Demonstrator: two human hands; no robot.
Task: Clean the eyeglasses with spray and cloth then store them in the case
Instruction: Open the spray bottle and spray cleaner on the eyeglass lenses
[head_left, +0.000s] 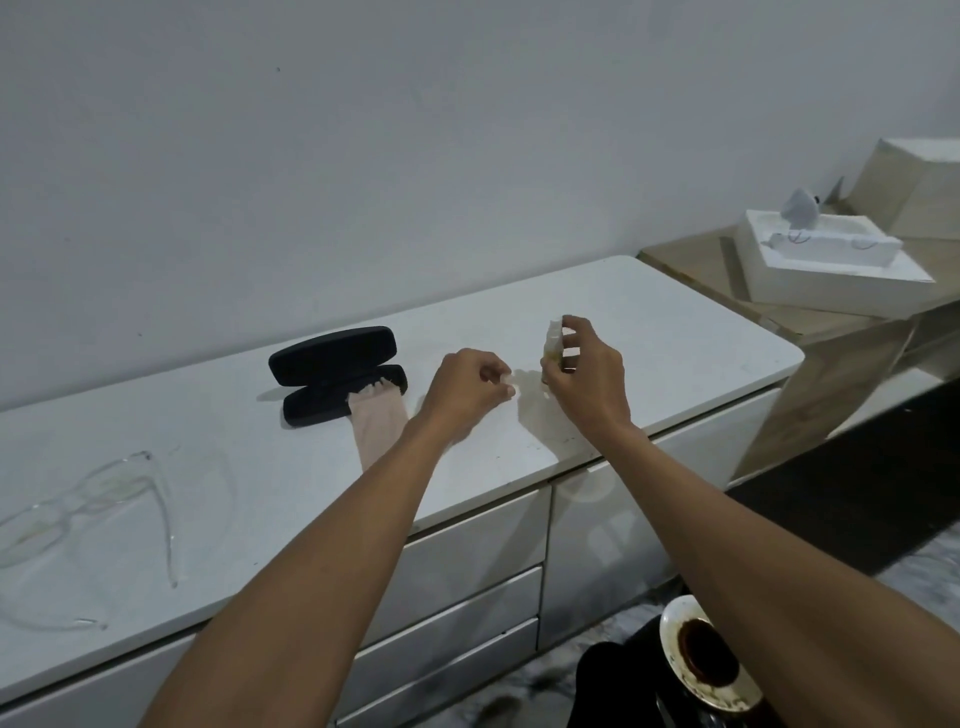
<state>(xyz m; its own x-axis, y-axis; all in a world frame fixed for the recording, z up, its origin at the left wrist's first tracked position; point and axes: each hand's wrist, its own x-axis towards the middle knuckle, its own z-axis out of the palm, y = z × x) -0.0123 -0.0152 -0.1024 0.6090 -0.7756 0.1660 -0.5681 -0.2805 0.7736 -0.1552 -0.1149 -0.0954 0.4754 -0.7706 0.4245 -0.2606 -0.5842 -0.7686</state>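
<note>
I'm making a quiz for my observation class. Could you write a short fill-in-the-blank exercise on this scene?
1. The black glasses case on the white cabinet top lies ____.
2. The clear-framed eyeglasses lie at the far ____ of the cabinet top.
3. The spray bottle is held in the ____ hand.
4. The pale cloth has one end resting in the ____.

Missing words: open; left; right; case

No text, label, brand, number or sign can be read anywhere in the frame. The small spray bottle (552, 347) just right of centre shows no legible print, and the black glasses case (332, 356) left of centre bears no visible mark. The white foam packing (831, 265) at the upper right carries a few thin dark marks, too small to read.
</note>
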